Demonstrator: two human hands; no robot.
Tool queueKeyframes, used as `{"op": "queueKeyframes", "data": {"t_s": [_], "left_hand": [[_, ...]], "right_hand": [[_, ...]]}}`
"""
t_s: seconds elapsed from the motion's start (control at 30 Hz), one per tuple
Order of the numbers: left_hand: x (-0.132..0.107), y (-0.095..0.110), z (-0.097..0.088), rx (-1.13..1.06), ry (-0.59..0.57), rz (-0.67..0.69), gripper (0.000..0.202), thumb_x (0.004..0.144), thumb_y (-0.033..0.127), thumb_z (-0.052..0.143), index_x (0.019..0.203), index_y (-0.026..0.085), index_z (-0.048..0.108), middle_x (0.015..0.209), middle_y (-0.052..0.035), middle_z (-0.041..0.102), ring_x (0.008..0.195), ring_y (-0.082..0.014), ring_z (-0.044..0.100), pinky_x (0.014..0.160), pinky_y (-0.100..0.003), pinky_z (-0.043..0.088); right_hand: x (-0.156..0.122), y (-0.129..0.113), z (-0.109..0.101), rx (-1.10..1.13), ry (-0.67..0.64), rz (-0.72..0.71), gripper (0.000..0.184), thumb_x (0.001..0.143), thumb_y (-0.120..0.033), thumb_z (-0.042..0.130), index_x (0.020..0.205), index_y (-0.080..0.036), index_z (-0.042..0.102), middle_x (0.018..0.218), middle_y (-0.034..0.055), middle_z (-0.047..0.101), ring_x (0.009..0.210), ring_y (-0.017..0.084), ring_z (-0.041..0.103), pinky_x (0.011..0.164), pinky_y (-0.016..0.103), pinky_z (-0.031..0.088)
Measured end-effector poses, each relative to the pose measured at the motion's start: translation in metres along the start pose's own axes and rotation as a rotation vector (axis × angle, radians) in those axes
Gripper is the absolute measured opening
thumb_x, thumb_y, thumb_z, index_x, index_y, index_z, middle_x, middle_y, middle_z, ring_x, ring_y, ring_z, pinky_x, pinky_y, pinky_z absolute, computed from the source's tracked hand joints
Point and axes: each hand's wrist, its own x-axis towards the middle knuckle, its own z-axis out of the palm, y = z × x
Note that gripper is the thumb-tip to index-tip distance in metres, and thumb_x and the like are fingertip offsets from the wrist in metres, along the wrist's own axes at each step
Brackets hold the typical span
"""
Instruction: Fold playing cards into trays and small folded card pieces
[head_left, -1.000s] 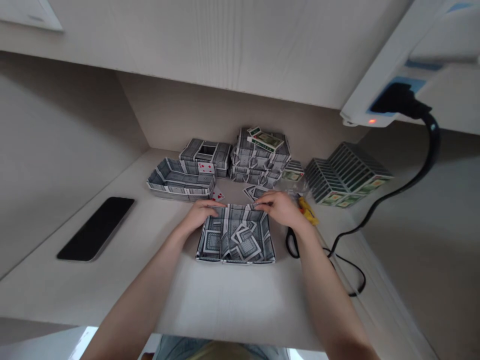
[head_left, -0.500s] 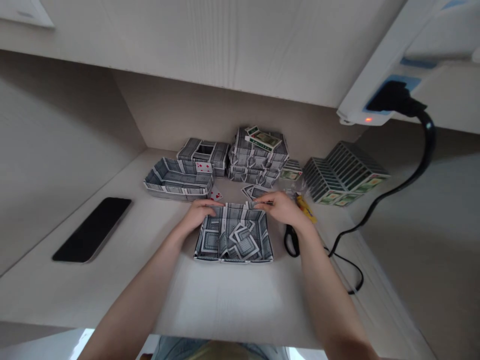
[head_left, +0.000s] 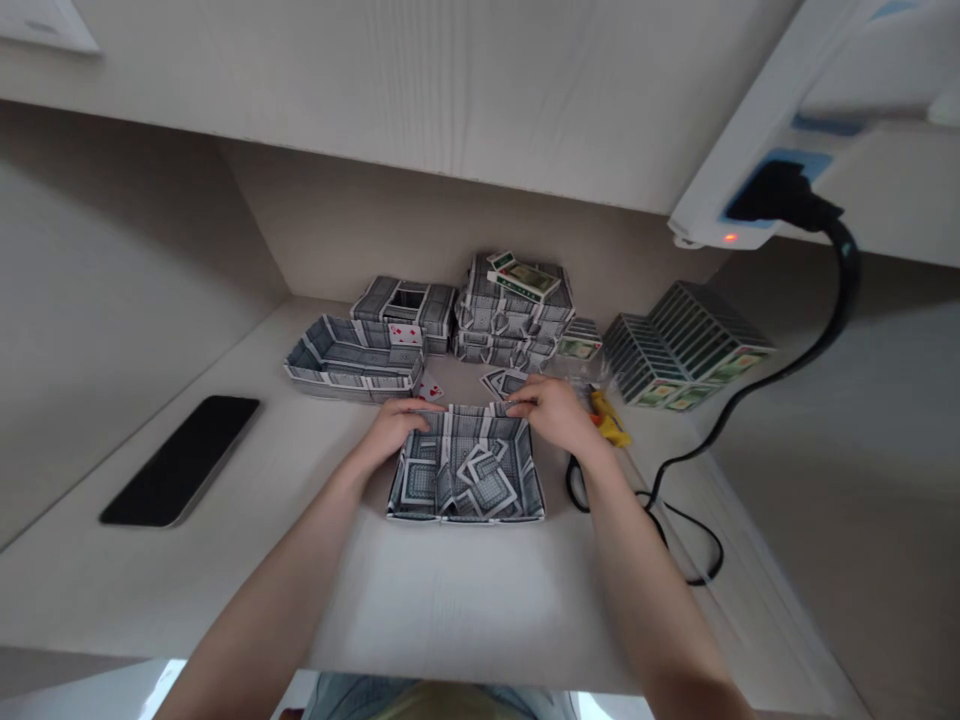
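One folded-card tray is clamped at its far rim by fingers of the left hand and right hand; one phone is seen leftward.

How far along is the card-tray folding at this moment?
Done: one open tray and a stack of folded trays stand at the back of the desk. In hand: left hand and right hand pinch the far rim of another card tray, its walls already up. Left: loose cards beyond it and a row of boxed decks at right lie unused.
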Motion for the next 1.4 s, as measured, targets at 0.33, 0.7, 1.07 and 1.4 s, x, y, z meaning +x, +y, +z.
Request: {"op": "queueKeyframes", "data": {"t_s": [0.33, 0.7, 1.07, 1.4], "left_hand": [[0.000, -0.002, 0.002, -0.001, 0.045, 0.001, 0.036, 0.049, 0.017, 0.049, 0.079, 0.015, 0.069, 0.072, -0.0022, 0.068, 0.060, -0.0151, 0.056, 0.052, -0.023, 0.041], [-0.002, -0.004, 0.006, 0.012, 0.104, 0.017, 0.040, 0.050, 0.017, 0.045, 0.081, 0.014, 0.069, 0.070, -0.0015, 0.068, 0.058, -0.0144, 0.056, 0.051, -0.022, 0.039], [0.000, -0.004, 0.008, -0.012, 0.113, 0.057, 0.039, 0.049, 0.016, 0.044, 0.078, 0.013, 0.070, 0.076, -0.0031, 0.069, 0.065, -0.0161, 0.059, 0.054, -0.022, 0.042], [0.000, -0.005, 0.008, -0.006, 0.109, 0.052, 0.040, 0.049, 0.018, 0.044, 0.079, 0.013, 0.069, 0.078, -0.0044, 0.069, 0.069, -0.0178, 0.060, 0.057, -0.024, 0.044]], "right_hand": [[0.003, 0.009, 0.008, 0.219, 0.083, 0.029, 0.009, 0.067, -0.022, 0.063, 0.072, -0.018, 0.070, 0.069, 0.0018, 0.064, 0.066, 0.013, 0.055, 0.062, 0.023, 0.039], [0.006, 0.014, 0.020, 0.333, 0.157, 0.068, 0.013, 0.065, -0.026, 0.064, 0.073, -0.016, 0.070, 0.067, 0.0016, 0.062, 0.064, 0.013, 0.054, 0.061, 0.023, 0.039], [0.005, 0.013, 0.012, 0.285, 0.020, 0.146, 0.014, 0.066, -0.027, 0.064, 0.075, -0.018, 0.070, 0.076, 0.0020, 0.069, 0.070, 0.015, 0.059, 0.064, 0.024, 0.041], [0.001, 0.003, 0.003, -0.014, -0.089, 0.188, 0.014, 0.070, -0.026, 0.061, 0.079, -0.020, 0.070, 0.078, 0.0027, 0.069, 0.070, 0.015, 0.059, 0.061, 0.022, 0.038]]}}
